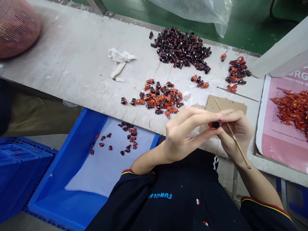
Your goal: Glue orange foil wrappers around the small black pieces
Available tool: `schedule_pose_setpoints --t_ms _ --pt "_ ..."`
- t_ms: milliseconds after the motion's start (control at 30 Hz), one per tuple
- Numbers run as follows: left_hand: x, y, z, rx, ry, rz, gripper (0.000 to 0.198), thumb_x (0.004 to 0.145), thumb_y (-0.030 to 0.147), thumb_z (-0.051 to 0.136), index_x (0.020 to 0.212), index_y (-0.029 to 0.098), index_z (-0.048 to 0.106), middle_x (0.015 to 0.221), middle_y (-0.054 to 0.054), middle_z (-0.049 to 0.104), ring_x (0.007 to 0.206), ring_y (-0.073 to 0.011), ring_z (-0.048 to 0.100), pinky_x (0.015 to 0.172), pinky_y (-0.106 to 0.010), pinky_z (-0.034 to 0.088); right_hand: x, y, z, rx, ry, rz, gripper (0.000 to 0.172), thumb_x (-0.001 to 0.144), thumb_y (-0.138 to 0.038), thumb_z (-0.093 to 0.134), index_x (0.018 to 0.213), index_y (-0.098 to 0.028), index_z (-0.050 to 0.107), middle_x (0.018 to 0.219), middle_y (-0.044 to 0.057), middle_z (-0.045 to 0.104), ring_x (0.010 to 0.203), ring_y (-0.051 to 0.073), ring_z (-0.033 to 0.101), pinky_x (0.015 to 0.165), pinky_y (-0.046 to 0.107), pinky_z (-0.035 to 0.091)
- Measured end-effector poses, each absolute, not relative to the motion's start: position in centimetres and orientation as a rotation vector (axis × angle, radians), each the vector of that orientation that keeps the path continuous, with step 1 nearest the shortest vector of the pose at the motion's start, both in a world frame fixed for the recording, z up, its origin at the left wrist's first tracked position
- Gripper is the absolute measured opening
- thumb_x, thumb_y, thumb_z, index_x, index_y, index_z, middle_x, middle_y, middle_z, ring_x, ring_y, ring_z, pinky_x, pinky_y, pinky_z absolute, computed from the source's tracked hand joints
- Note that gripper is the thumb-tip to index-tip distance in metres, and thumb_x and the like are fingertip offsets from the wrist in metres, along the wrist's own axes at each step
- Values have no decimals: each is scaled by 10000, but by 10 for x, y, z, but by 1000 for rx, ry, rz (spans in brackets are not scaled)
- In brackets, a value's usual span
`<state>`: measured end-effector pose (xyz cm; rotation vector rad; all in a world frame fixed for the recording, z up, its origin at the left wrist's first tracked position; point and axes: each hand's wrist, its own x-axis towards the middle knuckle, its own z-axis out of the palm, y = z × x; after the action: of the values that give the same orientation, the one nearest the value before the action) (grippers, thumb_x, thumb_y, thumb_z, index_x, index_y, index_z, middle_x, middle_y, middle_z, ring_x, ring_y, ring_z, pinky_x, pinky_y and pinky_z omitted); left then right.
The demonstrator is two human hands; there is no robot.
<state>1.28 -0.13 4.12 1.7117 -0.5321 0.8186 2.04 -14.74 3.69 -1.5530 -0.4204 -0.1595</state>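
My left hand (pixel 184 133) pinches a small black-and-orange piece (pixel 216 124) between thumb and fingertips, its dark round end turned up. Close against it, my right hand (pixel 238 130) has a thin wooden stick (pixel 237 145) between its fingers, one end pointing down toward my forearm. The right fingertips meet the small piece; whether they also grip it is hidden. Under the hands lies a tan square card (pixel 226 105). Just beyond them is a pile of mixed black-and-orange pieces (pixel 161 98). Farther back sits a larger heap of black pieces with orange rims (pixel 180 46).
Orange parts (pixel 295 107) lie on a pink printed sheet (pixel 271 149) at right, near a smaller pile (pixel 237 72) and a thin rod (pixel 237 93). Crumpled tissue (pixel 120 56) is on the table. A blue bin (pixel 60 183) with white-lined pieces stands below; a pink mesh basket (pixel 18 29) is far left.
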Motion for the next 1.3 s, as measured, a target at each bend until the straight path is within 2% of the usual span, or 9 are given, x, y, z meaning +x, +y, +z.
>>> schedule_pose_setpoints --t_ms 200,300,433,567,767,967,1133,1300 --pt "10 -1 43 1695 -507 785 231 889 205 727 1110 245 672 953 3 764 860 -121 732 768 -255 629 21 -148 38 -1539 -432 -150 161 850 -157 729 922 -284 662 880 -4 719 814 155 719 713 292 624" --pt "6 -1 41 1815 -437 718 152 969 286 624 1116 261 653 969 19 765 878 -112 733 788 -281 622 22 -147 38 -1540 -438 -162 188 834 -140 741 921 -289 667 866 -5 710 804 152 712 707 288 618" --pt "3 0 37 1925 -392 595 210 1021 383 504 1130 284 654 1017 30 769 925 -119 741 847 -313 616 23 -146 37 -1563 -430 -170 161 833 -173 750 897 -290 660 842 -5 710 780 156 707 686 294 606" --pt "7 0 39 1821 -414 720 133 979 309 603 1101 292 652 972 49 774 851 -105 746 769 -273 635 23 -146 38 -1569 -429 -177 162 832 -173 751 895 -290 658 825 -6 708 757 156 696 662 294 589" --pt "10 -1 45 1752 -430 777 197 922 181 679 1092 275 649 934 59 770 844 -89 741 744 -229 639 24 -145 38 -1544 -438 -165 233 808 -85 749 900 -289 681 832 -26 695 759 133 684 685 267 563" --pt "10 0 42 1754 -423 779 149 940 263 671 1089 274 657 952 53 775 827 -81 738 715 -224 644 24 -144 39 -1531 -418 -159 253 801 -68 748 898 -293 687 839 -32 688 770 127 673 695 256 552" --pt "7 1 44 1861 -317 686 180 990 383 564 1072 261 667 969 58 772 826 -73 739 717 -236 636 24 -145 40 -1529 -415 -144 254 798 -66 754 903 -289 689 860 -33 707 793 129 689 701 262 560" --pt "12 3 39 1702 -424 727 202 942 271 663 1142 295 659 981 70 765 859 -84 745 761 -217 645 24 -145 40 -1526 -436 -156 290 793 -25 738 913 -286 692 865 -34 704 808 125 688 710 249 563"
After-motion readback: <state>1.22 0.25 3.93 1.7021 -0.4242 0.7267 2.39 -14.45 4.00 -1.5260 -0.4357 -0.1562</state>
